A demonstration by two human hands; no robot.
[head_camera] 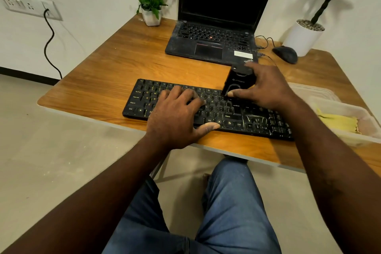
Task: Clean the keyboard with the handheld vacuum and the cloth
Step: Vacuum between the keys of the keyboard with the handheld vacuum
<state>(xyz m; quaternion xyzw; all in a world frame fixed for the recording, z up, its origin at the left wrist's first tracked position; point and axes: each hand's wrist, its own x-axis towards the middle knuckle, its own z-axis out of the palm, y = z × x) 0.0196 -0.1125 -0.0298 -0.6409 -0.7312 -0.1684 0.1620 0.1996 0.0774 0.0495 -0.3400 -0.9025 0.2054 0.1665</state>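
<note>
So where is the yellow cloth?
In the head view, the yellow cloth lies inside the clear tub, right of the keyboard on the table.

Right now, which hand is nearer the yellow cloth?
Right. The right hand holds the handheld vacuum over the right half of the keyboard, left of the yellow cloth; the left hand rests on the keys farther left.

On keyboard (214,107): key legends Ctrl, Shift, Alt, Caps Lock. On laptop (214,35) palm rest: ThinkPad. Logo on vacuum (237,82): unreadable.
</note>
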